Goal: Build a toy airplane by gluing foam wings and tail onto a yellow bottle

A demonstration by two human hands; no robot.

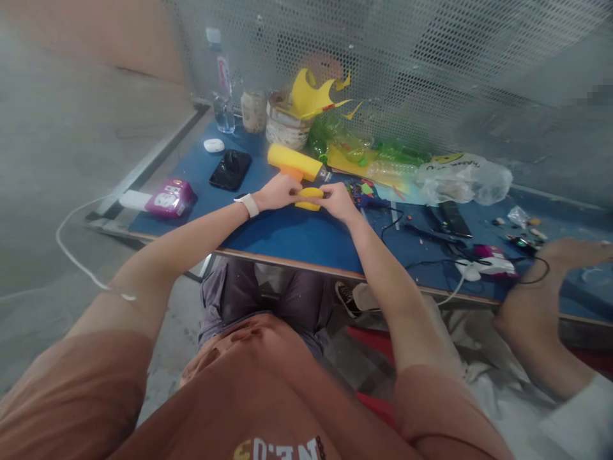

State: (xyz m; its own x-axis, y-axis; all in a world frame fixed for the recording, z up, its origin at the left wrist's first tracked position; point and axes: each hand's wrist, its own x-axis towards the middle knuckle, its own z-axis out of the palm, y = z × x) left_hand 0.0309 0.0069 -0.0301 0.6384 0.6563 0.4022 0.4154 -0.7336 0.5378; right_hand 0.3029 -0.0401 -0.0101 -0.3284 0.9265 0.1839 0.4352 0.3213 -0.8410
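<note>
A small yellow piece (311,193) is held between both hands above the blue table (287,239). My left hand (282,191), with a pale band on the wrist, pinches its left end. At its right end, the fingers of my right hand (336,199) are closed on it. Just beyond the hands lies a yellow cylinder (295,161) with a dark right end, and an orange part (291,173) shows beneath it. More yellow shows below the held piece; whether it belongs to that piece I cannot tell.
Left are a black phone-like item (230,169), a white case (214,145) and a purple pack (171,199). Behind stand a bottle (223,83), a jar (253,111) and a basket (288,128). Cables and a plastic bag (464,179) lie right, near another person's arm (534,306).
</note>
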